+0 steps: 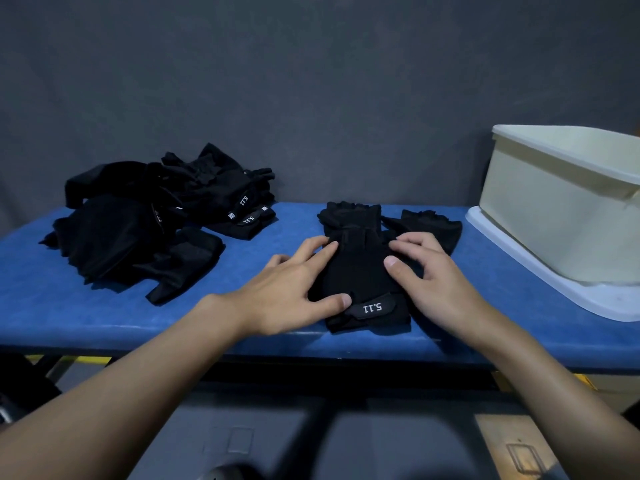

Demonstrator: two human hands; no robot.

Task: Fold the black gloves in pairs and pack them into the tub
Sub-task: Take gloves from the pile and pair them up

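Pressing a black glove (pixel 360 275) flat on the blue worktop (pixel 104 313) near its front edge, both hands sit on it. Left hand (pixel 287 289): fingers spread, nearly straight along the glove's left side, thumb by the 5.11 wrist strap (pixel 372 308). Right hand (pixel 436 278): fingers loosely bent, tips and thumb resting on the right side, nothing visibly pinched. Two more gloves (pixel 349 216) (pixel 429 225) lie just behind, touching it; can't tell if the pressed piece is one glove or a stacked pair. Pile of black gloves (pixel 138 230) at left rear, no hand on it. Cream tub (pixel 554 216) at right on a white lid (pixel 540 271), inside hidden. Likely step: flattening and aligning before the fold. Risks: soft fabric springs open when pressure lifts, so the fold undoes on the way to the tub; uneven pressing slides the layers out of line; the strap could catch the gloves behind and drag them; all gloves look alike, so a wrong pairing is easy.
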